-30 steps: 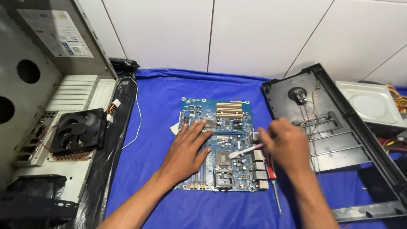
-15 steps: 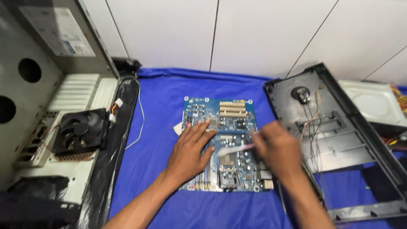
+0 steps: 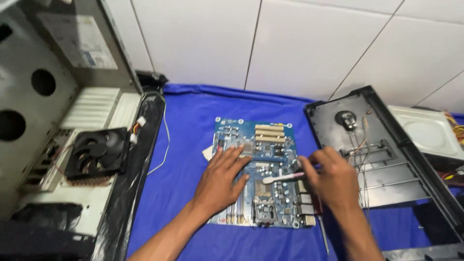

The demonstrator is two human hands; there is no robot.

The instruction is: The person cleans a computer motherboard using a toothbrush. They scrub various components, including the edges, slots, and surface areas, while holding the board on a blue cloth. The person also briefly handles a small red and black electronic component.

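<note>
The left hand (image 3: 220,181) lies flat, fingers spread, on the circuit board (image 3: 256,171). At 3 o'clock, the right hand (image 3: 333,179) grips a brush (image 3: 278,178); brushing seems midway.

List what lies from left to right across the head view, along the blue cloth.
Open computer case → black fan → left hand pressing on the blue motherboard → white brush → right hand → black case panel → grey drive.

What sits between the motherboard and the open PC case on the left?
Head view: mostly bare blue cloth between motherboard and PC case; a white wire trails there, and a small white scrap lies at the board's left edge.
</note>
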